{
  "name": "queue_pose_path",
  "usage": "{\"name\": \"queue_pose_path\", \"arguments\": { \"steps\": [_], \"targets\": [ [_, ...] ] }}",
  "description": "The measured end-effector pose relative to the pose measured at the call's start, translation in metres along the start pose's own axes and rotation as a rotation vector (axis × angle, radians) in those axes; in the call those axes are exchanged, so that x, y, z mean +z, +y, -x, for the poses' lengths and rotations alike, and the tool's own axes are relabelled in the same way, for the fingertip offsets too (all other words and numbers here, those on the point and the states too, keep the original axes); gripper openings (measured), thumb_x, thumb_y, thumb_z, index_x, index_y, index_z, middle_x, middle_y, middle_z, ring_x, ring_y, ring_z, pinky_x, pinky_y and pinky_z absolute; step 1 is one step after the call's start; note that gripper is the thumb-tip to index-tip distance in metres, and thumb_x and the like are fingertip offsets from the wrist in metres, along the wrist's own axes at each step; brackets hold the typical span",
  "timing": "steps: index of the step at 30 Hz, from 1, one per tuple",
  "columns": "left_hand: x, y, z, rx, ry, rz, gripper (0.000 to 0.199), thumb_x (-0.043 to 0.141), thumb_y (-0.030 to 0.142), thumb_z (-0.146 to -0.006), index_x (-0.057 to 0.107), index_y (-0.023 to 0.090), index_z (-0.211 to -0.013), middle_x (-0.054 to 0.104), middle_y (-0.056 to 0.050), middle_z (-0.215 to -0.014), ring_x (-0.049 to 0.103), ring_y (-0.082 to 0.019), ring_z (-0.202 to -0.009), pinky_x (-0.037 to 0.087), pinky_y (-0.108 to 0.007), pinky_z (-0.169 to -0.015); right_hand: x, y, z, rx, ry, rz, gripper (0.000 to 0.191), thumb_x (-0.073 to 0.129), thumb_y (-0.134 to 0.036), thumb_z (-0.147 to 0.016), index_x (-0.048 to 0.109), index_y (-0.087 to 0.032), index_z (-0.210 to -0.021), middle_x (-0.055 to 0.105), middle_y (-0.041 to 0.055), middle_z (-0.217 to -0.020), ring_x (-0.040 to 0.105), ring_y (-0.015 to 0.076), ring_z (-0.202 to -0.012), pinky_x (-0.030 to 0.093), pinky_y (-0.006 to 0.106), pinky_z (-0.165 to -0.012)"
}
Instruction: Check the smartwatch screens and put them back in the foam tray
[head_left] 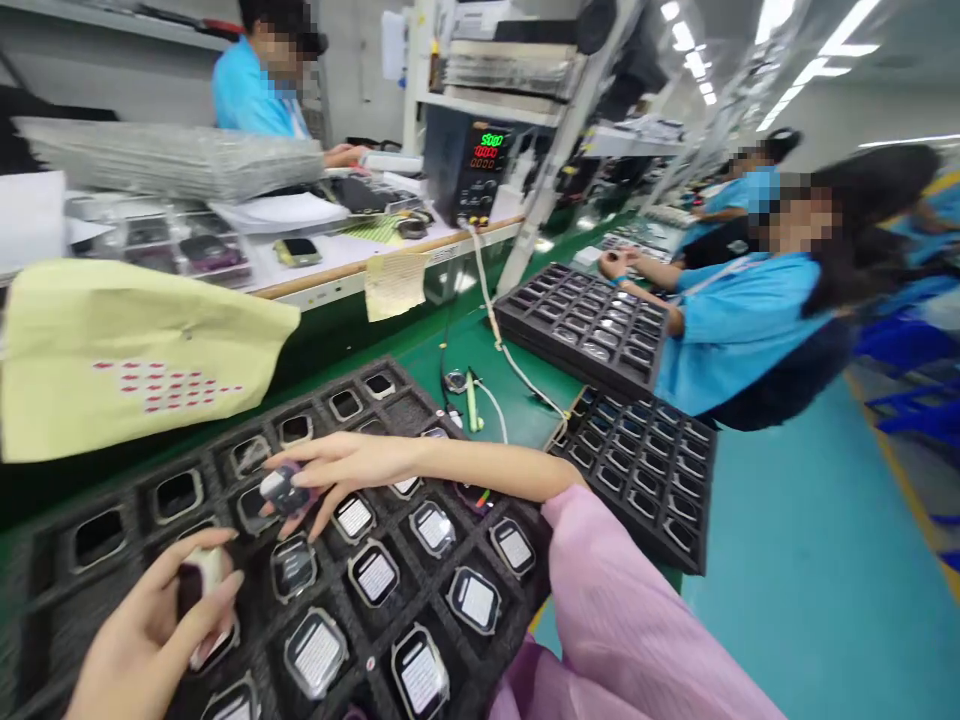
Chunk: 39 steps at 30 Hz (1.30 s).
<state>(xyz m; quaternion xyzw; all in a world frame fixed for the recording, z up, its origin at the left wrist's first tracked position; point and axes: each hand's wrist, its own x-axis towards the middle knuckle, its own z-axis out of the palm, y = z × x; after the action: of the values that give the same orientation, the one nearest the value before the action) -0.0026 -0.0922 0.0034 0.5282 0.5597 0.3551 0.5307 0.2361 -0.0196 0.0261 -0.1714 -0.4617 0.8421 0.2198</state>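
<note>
A black foam tray [416,412] lies before me with rows of square smartwatches, several of them lit with white text screens, such as one watch [316,650]. At the tray's lower left, my left hand [146,635] is closed around a smartwatch [210,572] tilted on edge, partly hidden by the fingers. My right hand [349,465] reaches across the tray from the right. Its fingers grip a dark watch [283,488] with a purplish edge, held above the compartments. Its underside is hidden.
More trays of watches [585,320] are stacked at the right, beside a co-worker in blue [750,320]. A yellow sheet [142,350] hangs at the left from the shelf. A power supply [469,170], white cable [484,285] and green pen-like tool [472,402] are beyond the tray.
</note>
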Motion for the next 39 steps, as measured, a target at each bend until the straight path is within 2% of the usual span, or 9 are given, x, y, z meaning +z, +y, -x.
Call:
{"name": "queue_pose_path", "arguments": {
  "steps": [2, 4, 9, 16, 19, 24, 31, 39],
  "targets": [
    [0.003, 0.009, 0.001, -0.026, -0.002, 0.049, 0.052, 0.075, 0.046, -0.066, 0.055, 0.023, -0.108, 0.051, 0.005, -0.062, 0.044, -0.011, -0.049, 0.038, -0.019, -0.043, 0.0, 0.001, -0.001, -0.005, 0.029, 0.02, 0.064, 0.074, -0.039, -0.076, 0.049, -0.02, -0.131, 0.064, 0.0093, -0.105, 0.068, 0.0183, -0.084, 0.057, 0.033, -0.074],
    [0.005, 0.016, 0.001, -0.007, -0.005, 0.092, 0.047, 0.073, 0.042, -0.069, 0.054, 0.022, -0.108, 0.051, 0.005, -0.067, 0.044, -0.01, -0.05, 0.037, -0.02, -0.044, 0.0, 0.0, -0.003, -0.002, 0.068, 0.069, 0.06, 0.074, -0.035, -0.077, 0.052, -0.018, -0.13, 0.065, 0.0093, -0.104, 0.068, 0.0177, -0.084, 0.057, 0.031, -0.074],
    [0.003, 0.023, 0.001, 0.03, -0.129, 0.049, 0.03, 0.062, 0.028, -0.078, 0.051, 0.02, -0.105, 0.045, 0.007, -0.063, 0.045, -0.01, -0.05, 0.037, -0.021, -0.048, 0.003, -0.007, -0.003, -0.018, 0.171, 0.201, 0.045, 0.076, -0.025, -0.075, 0.063, -0.015, -0.118, 0.068, 0.0087, -0.099, 0.069, 0.017, -0.083, 0.056, 0.025, -0.07],
    [0.002, 0.023, -0.003, 0.154, -0.142, 0.067, 0.031, 0.059, 0.022, -0.081, 0.05, 0.02, -0.11, 0.045, 0.004, -0.075, 0.046, -0.011, -0.06, 0.042, -0.024, -0.059, 0.008, -0.011, -0.005, 0.012, 0.125, 0.122, 0.047, 0.072, -0.028, -0.079, 0.058, -0.017, -0.123, 0.07, 0.0102, -0.099, 0.071, 0.0213, -0.08, 0.057, 0.027, -0.06],
    [0.0, 0.022, -0.004, 0.176, -0.127, 0.051, 0.033, 0.059, 0.021, -0.081, 0.05, 0.021, -0.112, 0.045, 0.004, -0.076, 0.045, -0.011, -0.063, 0.042, -0.024, -0.061, 0.009, -0.01, -0.007, 0.017, 0.102, 0.123, 0.048, 0.073, -0.028, -0.079, 0.058, -0.017, -0.123, 0.07, 0.0108, -0.1, 0.071, 0.022, -0.081, 0.058, 0.028, -0.061],
    [-0.002, 0.025, -0.002, 0.19, -0.15, 0.004, 0.025, 0.056, 0.014, -0.079, 0.051, 0.02, -0.102, 0.05, 0.004, -0.078, 0.046, -0.01, -0.065, 0.038, -0.022, -0.06, 0.01, -0.009, -0.006, 0.024, 0.16, 0.157, 0.038, 0.074, -0.021, -0.076, 0.065, -0.013, -0.113, 0.071, 0.0082, -0.09, 0.071, 0.0208, -0.079, 0.057, 0.027, -0.062],
    [-0.003, 0.03, -0.002, 0.15, -0.123, -0.004, 0.027, 0.055, 0.015, -0.078, 0.052, 0.019, -0.104, 0.051, 0.004, -0.076, 0.047, -0.01, -0.061, 0.038, -0.023, -0.059, 0.013, -0.009, -0.006, 0.034, 0.212, 0.199, 0.043, 0.076, -0.022, -0.072, 0.064, -0.014, -0.113, 0.07, 0.0058, -0.085, 0.07, 0.0202, -0.078, 0.057, 0.026, -0.059],
    [-0.002, 0.031, 0.0, 0.225, -0.123, -0.086, 0.029, 0.053, 0.012, -0.078, 0.052, 0.02, -0.106, 0.058, 0.001, -0.085, 0.054, -0.014, -0.075, 0.042, -0.024, -0.069, 0.013, -0.011, -0.003, 0.007, 0.201, 0.219, 0.04, 0.075, -0.019, -0.074, 0.065, -0.016, -0.113, 0.069, 0.006, -0.087, 0.071, 0.0211, -0.079, 0.06, 0.026, -0.055]
  ]
}}
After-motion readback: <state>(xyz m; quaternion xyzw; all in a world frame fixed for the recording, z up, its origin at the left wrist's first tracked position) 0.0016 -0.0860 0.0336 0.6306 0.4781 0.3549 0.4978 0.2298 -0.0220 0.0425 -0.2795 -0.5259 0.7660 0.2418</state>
